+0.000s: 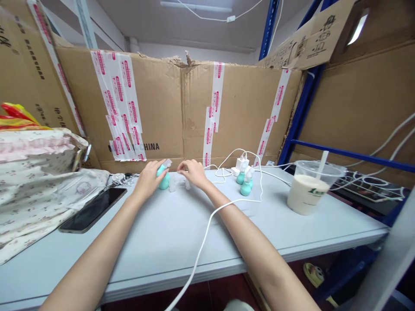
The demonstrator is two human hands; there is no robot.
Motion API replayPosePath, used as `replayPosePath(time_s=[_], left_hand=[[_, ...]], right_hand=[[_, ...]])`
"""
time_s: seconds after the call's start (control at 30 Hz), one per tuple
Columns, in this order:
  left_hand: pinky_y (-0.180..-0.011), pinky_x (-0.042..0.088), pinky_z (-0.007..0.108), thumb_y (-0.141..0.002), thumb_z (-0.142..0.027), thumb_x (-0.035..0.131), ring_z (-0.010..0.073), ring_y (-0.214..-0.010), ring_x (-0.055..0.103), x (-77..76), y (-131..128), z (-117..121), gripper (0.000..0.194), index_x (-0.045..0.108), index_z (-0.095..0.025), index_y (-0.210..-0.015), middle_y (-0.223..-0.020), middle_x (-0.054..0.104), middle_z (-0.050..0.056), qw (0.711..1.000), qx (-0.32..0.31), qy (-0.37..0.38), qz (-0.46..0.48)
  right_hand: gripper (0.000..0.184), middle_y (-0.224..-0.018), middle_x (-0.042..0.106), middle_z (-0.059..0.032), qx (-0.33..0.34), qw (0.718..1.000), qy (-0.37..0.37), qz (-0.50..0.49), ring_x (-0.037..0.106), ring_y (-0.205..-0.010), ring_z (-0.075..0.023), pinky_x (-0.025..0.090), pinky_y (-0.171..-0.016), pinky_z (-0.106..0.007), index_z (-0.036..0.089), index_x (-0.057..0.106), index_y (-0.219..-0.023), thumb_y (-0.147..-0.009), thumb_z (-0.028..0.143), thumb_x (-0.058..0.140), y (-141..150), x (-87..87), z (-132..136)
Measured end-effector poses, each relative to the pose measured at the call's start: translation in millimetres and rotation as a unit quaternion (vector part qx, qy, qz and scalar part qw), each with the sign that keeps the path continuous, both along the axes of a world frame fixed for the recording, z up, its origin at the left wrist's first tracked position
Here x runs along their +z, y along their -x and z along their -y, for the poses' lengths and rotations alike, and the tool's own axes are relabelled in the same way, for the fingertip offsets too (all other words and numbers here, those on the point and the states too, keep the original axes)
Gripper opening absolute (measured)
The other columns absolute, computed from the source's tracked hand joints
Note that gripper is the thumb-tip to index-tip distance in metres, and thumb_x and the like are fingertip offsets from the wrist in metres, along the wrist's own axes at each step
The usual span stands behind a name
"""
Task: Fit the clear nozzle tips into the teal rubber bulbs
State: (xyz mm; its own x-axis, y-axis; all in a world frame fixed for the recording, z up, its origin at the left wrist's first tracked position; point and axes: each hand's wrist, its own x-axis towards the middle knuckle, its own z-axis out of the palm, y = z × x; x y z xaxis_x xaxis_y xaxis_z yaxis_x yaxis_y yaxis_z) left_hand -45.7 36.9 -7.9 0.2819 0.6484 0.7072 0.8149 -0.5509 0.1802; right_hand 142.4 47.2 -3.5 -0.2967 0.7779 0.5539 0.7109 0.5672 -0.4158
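My left hand point(149, 178) is closed around a small teal bottle point(164, 183), which stands on the table towards the back. A translucent whitish piece point(167, 163) shows at the bottle's top, beside my fingertips. To the right, my right hand point(193, 172) hovers with thumb and fingers pinched together; whatever is between them is too small to make out. Below and between the hands stand small translucent pieces, one point(172, 185) close to the bottle and another point(187, 185) under my right hand. Several teal bottles with whitish tops point(245, 187) are grouped farther right.
A white cable point(207, 229) loops across the table and over my right forearm, near a white charger plug point(242, 162). At the right stands a plastic cup of milky drink point(306, 194) with a straw. A phone point(94, 210) and floral cloth point(35, 190) lie left; cardboard point(162, 103) walls the back.
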Motion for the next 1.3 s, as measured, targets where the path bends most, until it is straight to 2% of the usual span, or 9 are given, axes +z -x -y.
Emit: replayPosePath(time_s=[0.1,0.2,0.53,0.87,0.97,1.1,1.17,1.23,1.3], left_hand=[[-0.088,0.038,0.033,-0.084,-0.042,0.044,0.0226,-0.1,0.051,0.5,8.5,-6.2,0.042,0.054,-0.019,-0.116,-0.103,0.06,0.007,0.999,0.009,-0.004,0.037],[-0.087,0.039,0.033,-0.083,-0.042,0.045,0.0226,-0.099,0.053,-1.8,13.4,-10.5,0.04,0.056,-0.019,-0.114,-0.104,0.061,0.007,0.999,0.015,0.004,0.033],[-0.084,0.04,0.033,-0.082,-0.042,0.047,0.0224,-0.095,0.055,-4.4,14.7,-12.4,0.038,0.058,-0.019,-0.11,-0.101,0.063,0.006,0.999,0.023,0.022,0.009],[-0.081,0.04,0.032,-0.082,-0.041,0.047,0.022,-0.092,0.054,-3.8,15.3,-12.7,0.038,0.058,-0.019,-0.11,-0.097,0.062,0.006,0.999,0.023,0.027,-0.002],[-0.079,0.04,0.031,-0.082,-0.041,0.047,0.0214,-0.09,0.053,-4.1,14.2,-12.1,0.04,0.056,-0.02,-0.115,-0.091,0.06,0.005,0.999,0.018,0.015,-0.028],[-0.079,0.04,0.031,-0.084,-0.037,0.046,0.0208,-0.089,0.05,-3.3,8.9,-6.6,0.044,0.049,-0.021,-0.125,-0.09,0.056,0.005,0.995,-0.002,-0.013,-0.101],[-0.079,0.04,0.032,-0.085,-0.036,0.045,0.0212,-0.088,0.049,-3.0,5.4,-3.5,0.045,0.045,-0.021,-0.128,-0.092,0.055,0.006,0.99,-0.007,-0.026,-0.139],[-0.079,0.04,0.033,-0.086,-0.036,0.044,0.0219,-0.088,0.048,-3.4,2.4,-1.5,0.047,0.042,-0.019,-0.129,-0.094,0.055,0.007,0.987,-0.008,-0.038,-0.159],[-0.079,0.04,0.034,-0.086,-0.036,0.043,0.0228,-0.09,0.047,-4.3,0.4,-0.9,0.047,0.042,-0.015,-0.129,-0.096,0.055,0.009,0.986,-0.008,-0.047,-0.158]], right_hand=[[0.011,-0.096,0.061,-0.0048,-0.03,0.979,-0.052,0.195,0.046,-0.099,-0.0229,0.029,-0.085,-0.039,0.024,0.069,-0.074,-0.072,0.034,0.067,1.0,-11.1,1.9],[0.012,-0.097,0.058,-0.0091,-0.049,0.957,-0.068,0.278,0.043,-0.1,-0.0234,0.027,-0.084,-0.039,0.02,0.07,-0.076,-0.075,0.03,0.063,9.0,-25.4,-0.3],[0.018,-0.095,0.057,-0.0112,-0.076,0.949,-0.11,0.286,0.041,-0.096,-0.0239,0.025,-0.081,-0.038,0.015,0.068,-0.084,-0.079,0.026,0.054,16.6,-42.5,-5.9],[0.018,-0.096,0.06,-0.0089,-0.072,0.968,-0.039,0.239,0.044,-0.098,-0.0235,0.025,-0.083,-0.039,0.02,0.069,-0.079,-0.078,0.032,0.056,13.4,-38.8,-2.9],[0.019,-0.098,0.062,-0.0088,-0.078,0.978,-0.039,0.191,0.046,-0.099,-0.0227,0.026,-0.085,-0.038,0.019,0.069,-0.081,-0.081,0.028,0.053,12.2,-30.9,0.7],[0.035,-0.095,0.067,-0.0041,-0.05,0.998,0.001,-0.04,0.056,-0.093,-0.018,0.035,-0.083,-0.032,0.022,0.066,-0.095,-0.09,0.042,0.038,11.4,-11.2,2.4],[0.041,-0.088,0.069,-0.002,0.034,0.986,0.068,-0.147,0.062,-0.077,-0.014,0.041,-0.077,-0.027,0.022,0.066,-0.097,-0.088,0.049,0.037,11.2,-3.2,0.6],[0.037,-0.081,0.07,-0.0024,0.106,0.964,0.128,-0.207,0.064,-0.064,-0.0123,0.046,-0.07,-0.024,0.019,0.068,-0.092,-0.082,0.048,0.049,11.1,1.2,-2.1],[0.03,-0.077,0.07,-0.0037,0.128,0.952,0.151,-0.236,0.065,-0.063,-0.0134,0.048,-0.068,-0.023,0.016,0.07,-0.085,-0.073,0.043,0.063,11.0,3.0,-4.0]])
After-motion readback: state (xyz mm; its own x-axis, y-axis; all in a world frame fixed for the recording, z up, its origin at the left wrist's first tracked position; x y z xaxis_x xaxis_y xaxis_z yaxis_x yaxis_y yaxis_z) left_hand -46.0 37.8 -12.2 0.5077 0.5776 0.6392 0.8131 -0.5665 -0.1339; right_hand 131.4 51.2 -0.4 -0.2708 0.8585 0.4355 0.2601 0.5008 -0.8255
